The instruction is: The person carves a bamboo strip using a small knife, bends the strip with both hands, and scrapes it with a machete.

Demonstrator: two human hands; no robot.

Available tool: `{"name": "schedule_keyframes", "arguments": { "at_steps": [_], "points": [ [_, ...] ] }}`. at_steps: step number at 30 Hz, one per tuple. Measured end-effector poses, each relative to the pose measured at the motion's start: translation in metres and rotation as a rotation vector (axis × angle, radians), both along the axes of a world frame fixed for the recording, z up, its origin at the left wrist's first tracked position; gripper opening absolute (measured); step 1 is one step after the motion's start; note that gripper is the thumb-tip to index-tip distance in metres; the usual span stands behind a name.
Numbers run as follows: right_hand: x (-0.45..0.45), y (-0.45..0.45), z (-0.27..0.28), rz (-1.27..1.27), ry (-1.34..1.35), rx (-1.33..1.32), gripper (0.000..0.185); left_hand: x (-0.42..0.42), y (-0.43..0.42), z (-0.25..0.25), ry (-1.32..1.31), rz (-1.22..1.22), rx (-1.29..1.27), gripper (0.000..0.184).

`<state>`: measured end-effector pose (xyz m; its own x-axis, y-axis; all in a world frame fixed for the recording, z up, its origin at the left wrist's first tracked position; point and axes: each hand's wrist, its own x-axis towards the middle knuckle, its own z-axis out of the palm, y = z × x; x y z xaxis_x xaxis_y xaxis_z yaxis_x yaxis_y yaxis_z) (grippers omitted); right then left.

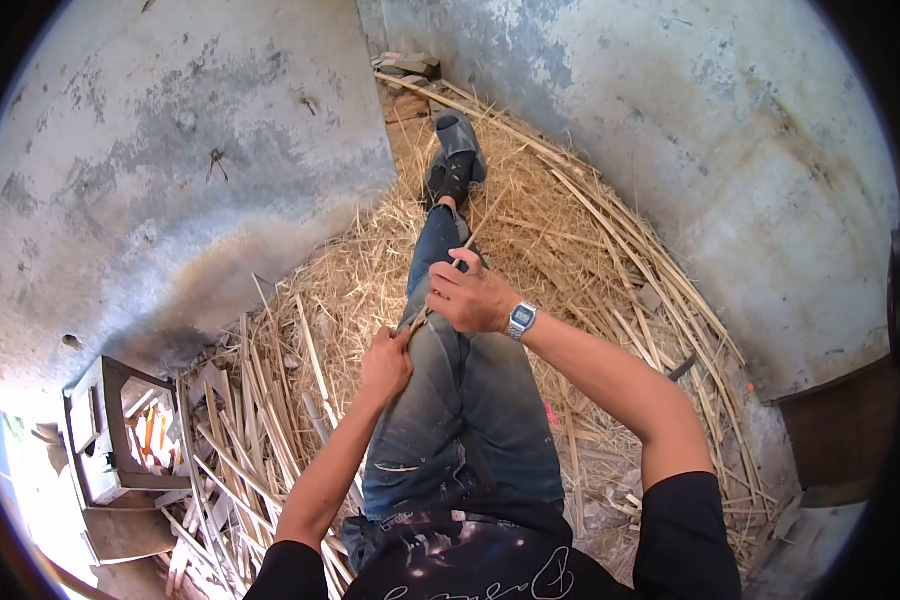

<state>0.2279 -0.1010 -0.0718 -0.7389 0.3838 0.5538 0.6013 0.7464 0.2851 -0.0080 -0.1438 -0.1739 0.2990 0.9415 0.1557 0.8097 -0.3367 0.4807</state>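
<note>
My right hand (473, 297), with a watch (521, 318) on its wrist, is closed above my thighs. A thin, light bamboo strip (478, 228) sticks out past its fingers toward my feet. Lower and to the left, my left hand (387, 362) rests on the jeans (420, 400), its fingers pinched on the near end of what looks like the same strip, a short piece of which shows between the hands. Whether my right hand also holds a blade is hidden by its fingers. My legs are stretched out, with grey shoes (458, 135) at the far end.
Thin shavings (530, 250) cover the floor around my legs. Long bamboo strips (660, 270) lie along the right wall, and more strips (260, 410) are heaped at left. A wooden frame (120, 430) stands at far left. Worn walls (690, 150) rise on both sides.
</note>
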Motion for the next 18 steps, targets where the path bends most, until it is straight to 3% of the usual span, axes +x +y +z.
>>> {"name": "schedule_keyframes", "arguments": {
  "at_steps": [2, 3, 6, 8, 10, 12, 18],
  "points": [
    [-0.002, 0.002, -0.005, -0.076, 0.004, -0.238, 0.016, -0.001, 0.001, -0.002, -0.028, -0.030, 0.040, 0.032],
    [-0.002, 0.002, -0.008, -0.072, 0.004, -0.238, 0.016, -0.001, -0.001, 0.001, -0.035, -0.080, 0.074, 0.033],
    [0.005, -0.002, -0.017, -0.324, 0.053, -0.332, 0.041, -0.001, 0.001, 0.006, -0.052, -0.159, 0.138, 0.033],
    [0.021, 0.003, -0.037, -0.605, -0.157, -0.577, 0.057, -0.007, 0.007, 0.004, -0.063, -0.189, 0.167, 0.033],
    [0.044, 0.009, -0.070, -0.731, -0.132, -0.664, 0.048, -0.016, 0.014, 0.000, -0.094, -0.309, 0.286, 0.031],
    [0.072, 0.012, -0.103, -0.794, -0.099, -0.779, 0.043, -0.031, 0.013, -0.001, -0.047, -0.240, 0.212, 0.030],
    [0.133, -0.018, -0.112, -0.917, -0.027, -0.998, 0.032, -0.119, 0.027, -0.017, 0.261, -0.116, 0.102, 0.040]
  ]
}}
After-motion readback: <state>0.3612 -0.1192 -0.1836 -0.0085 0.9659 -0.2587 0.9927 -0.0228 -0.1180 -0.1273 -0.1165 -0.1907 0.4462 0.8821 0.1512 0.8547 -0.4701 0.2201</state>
